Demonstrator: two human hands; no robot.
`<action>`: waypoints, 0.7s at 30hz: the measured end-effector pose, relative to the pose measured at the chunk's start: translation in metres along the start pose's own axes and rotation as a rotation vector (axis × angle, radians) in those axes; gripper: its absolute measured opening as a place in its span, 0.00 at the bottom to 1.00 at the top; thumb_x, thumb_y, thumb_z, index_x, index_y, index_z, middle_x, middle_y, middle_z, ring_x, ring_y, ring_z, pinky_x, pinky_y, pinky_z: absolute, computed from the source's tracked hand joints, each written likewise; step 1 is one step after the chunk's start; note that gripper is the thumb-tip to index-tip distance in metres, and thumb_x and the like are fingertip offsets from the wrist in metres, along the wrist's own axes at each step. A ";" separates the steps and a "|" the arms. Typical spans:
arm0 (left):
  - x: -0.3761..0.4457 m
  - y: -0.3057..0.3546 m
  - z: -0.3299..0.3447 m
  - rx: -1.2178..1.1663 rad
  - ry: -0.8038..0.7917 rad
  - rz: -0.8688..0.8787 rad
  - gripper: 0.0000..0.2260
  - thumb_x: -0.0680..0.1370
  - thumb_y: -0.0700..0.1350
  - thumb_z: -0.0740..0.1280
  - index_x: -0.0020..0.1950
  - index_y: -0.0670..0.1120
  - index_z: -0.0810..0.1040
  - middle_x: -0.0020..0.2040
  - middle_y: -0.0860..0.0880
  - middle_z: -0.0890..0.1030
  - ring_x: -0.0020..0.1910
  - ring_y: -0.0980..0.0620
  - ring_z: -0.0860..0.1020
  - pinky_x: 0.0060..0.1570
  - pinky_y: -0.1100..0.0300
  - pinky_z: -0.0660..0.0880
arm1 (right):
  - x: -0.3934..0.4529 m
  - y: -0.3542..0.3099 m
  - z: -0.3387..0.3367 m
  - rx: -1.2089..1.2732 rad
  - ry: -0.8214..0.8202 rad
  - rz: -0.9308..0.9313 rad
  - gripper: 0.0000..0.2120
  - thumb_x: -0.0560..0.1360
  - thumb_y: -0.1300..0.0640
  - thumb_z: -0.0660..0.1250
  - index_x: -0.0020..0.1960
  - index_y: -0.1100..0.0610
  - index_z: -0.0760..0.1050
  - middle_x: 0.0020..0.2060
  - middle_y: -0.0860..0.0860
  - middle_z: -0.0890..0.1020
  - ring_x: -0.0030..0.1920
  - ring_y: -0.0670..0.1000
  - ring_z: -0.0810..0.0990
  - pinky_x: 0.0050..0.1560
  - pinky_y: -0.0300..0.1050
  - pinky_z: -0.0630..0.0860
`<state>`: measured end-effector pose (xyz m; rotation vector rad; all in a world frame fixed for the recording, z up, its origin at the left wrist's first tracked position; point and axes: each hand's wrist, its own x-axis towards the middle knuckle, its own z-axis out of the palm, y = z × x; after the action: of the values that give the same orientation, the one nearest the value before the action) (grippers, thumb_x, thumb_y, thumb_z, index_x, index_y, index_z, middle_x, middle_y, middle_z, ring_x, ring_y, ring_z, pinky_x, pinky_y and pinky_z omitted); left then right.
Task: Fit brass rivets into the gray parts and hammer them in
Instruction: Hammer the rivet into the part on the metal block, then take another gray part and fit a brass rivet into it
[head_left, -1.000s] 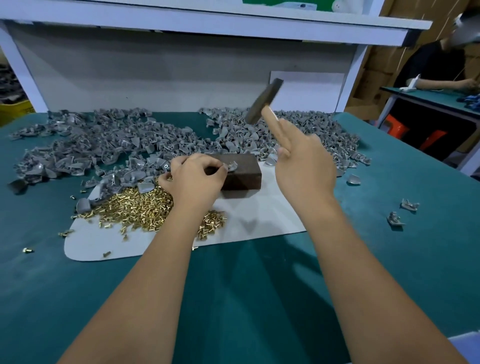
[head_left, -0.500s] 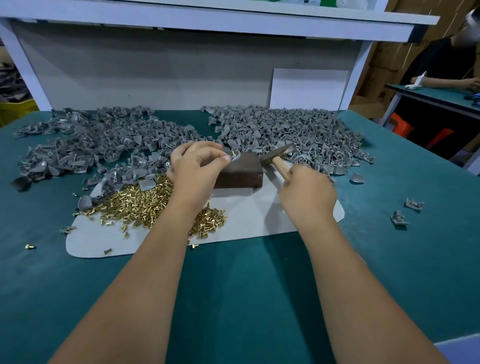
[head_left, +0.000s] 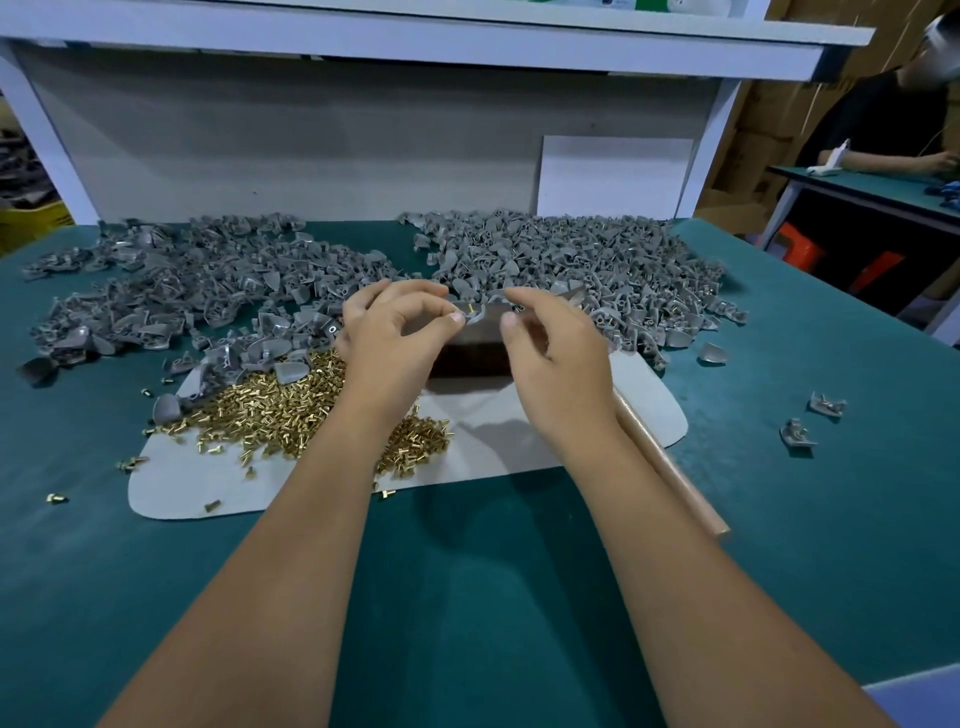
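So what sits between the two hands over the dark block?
In the head view, a gray part with a brass rivet standing in it spans the gap between the left hand and right hand, atop the dark block.

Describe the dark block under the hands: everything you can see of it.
The dark block is a brown, rectangular slab, metal or wood by its look; only its front face and part of its top show. It lies flat on the pale mat, between the left hand and right hand, which hide its ends. A gray part with a brass rivet sits on top.
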<state>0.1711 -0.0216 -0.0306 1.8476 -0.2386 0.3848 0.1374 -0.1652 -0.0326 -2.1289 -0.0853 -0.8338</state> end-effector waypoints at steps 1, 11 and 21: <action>-0.001 0.001 0.000 0.015 -0.004 0.007 0.09 0.76 0.48 0.72 0.36 0.58 0.80 0.53 0.68 0.78 0.69 0.57 0.60 0.73 0.44 0.52 | -0.001 -0.002 0.003 0.079 -0.017 0.017 0.14 0.77 0.50 0.61 0.61 0.49 0.76 0.46 0.41 0.79 0.51 0.46 0.76 0.53 0.45 0.74; 0.003 -0.001 0.000 0.173 -0.002 0.076 0.11 0.77 0.50 0.70 0.41 0.66 0.77 0.54 0.68 0.78 0.67 0.58 0.60 0.72 0.44 0.53 | 0.048 -0.004 0.003 0.074 -0.007 0.195 0.12 0.76 0.60 0.67 0.57 0.48 0.78 0.42 0.41 0.80 0.41 0.39 0.76 0.47 0.41 0.76; 0.014 -0.014 -0.021 0.289 0.218 -0.169 0.23 0.75 0.35 0.63 0.55 0.64 0.80 0.61 0.53 0.77 0.61 0.38 0.75 0.63 0.39 0.71 | 0.006 -0.020 0.038 -0.371 -0.043 -0.048 0.24 0.74 0.56 0.66 0.69 0.50 0.67 0.63 0.51 0.71 0.64 0.51 0.66 0.64 0.46 0.61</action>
<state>0.1859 0.0033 -0.0315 2.0707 0.1287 0.5196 0.1553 -0.1254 -0.0321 -2.5008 -0.0031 -0.8849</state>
